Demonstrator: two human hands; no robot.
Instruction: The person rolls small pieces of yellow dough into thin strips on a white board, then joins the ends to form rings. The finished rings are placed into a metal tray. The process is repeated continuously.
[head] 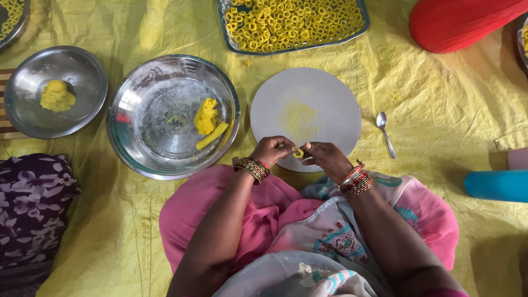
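I see the small yellow dough ring (pixel 297 153) pinched between my left hand (pixel 271 150) and right hand (pixel 328 159), both closed on it, at 6 o'clock of the grey round board (pixel 324 99). I judge light pressure keeps the ends joined. The steel bowl (pixel 143 137) with dough lies at 9 o'clock.

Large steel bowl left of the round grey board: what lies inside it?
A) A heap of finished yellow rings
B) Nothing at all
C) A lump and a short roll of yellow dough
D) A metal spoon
C: the large steel bowl holds a yellow dough lump and a short yellow dough roll; the metal spoon lies on the yellow sheet, right of the round grey board.
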